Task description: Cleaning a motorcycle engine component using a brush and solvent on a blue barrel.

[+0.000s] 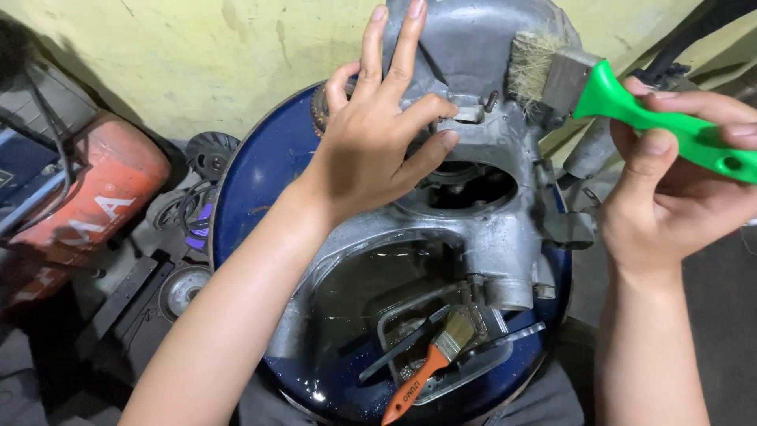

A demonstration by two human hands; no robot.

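Observation:
A grey cast-metal engine casing (489, 213) stands tilted in a round blue basin (252, 181). My left hand (378, 134) rests on the casing's upper part, thumb and a finger pressed on it, the other fingers spread upward. My right hand (670, 181) grips a paintbrush with a green handle (654, 118). The brush's bristles (530, 63) touch the casing's top right edge. A second brush with an orange handle (426, 371) lies in the basin below the casing, among metal strips in liquid.
A red and orange machine part (87, 205) sits at the left by a yellowish wall (197, 55). Dark round parts and cables (189, 213) lie on the floor between it and the basin. A dark floor (721, 315) shows at the right.

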